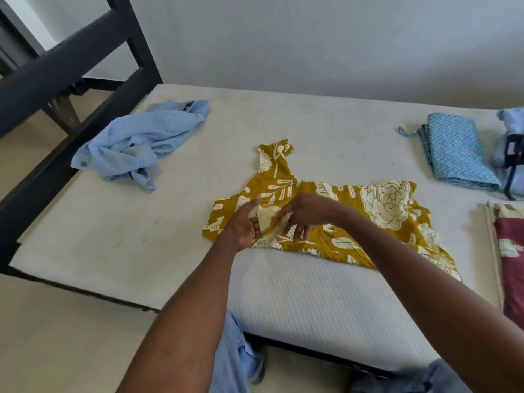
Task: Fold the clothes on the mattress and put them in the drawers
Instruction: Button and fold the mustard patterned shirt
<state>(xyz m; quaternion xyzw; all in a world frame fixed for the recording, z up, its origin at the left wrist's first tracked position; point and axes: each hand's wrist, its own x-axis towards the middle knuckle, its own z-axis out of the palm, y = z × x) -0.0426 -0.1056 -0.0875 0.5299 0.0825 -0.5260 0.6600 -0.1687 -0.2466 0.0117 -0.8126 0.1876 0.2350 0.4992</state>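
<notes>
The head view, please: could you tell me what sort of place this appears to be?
Probably a bedroom or dorm room. A bare mattress lies on a dark bed frame against a plain wall, with clothes spread on it: a mustard floral garment under both hands, and a crumpled blue denim shirt.

A black bed frame [85, 46] of thick bars rises at the far left, with a slanted rail crossing it and a lower rail running along the left side of the bed. Behind everything stands a plain pale grey wall [312, 38]. A beige floor [56, 336] shows at the near left, and more of the same floor appears under the frame's bars at the far left.
</notes>
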